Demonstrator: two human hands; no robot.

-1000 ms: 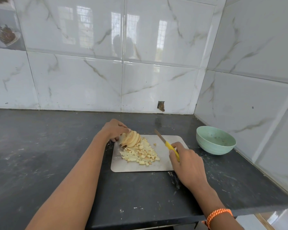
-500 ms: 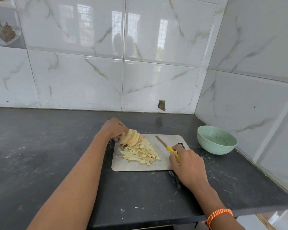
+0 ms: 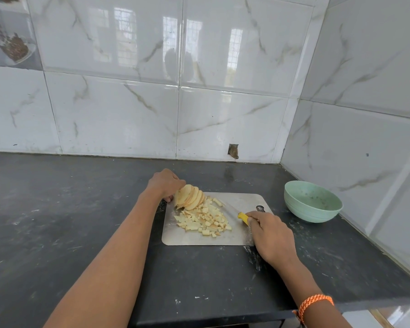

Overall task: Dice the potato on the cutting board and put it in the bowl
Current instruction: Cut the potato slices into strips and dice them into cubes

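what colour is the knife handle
Yellow; the knife handle shows best in the head view.

No text, label, brand, number or sign can be read anywhere in the head view.
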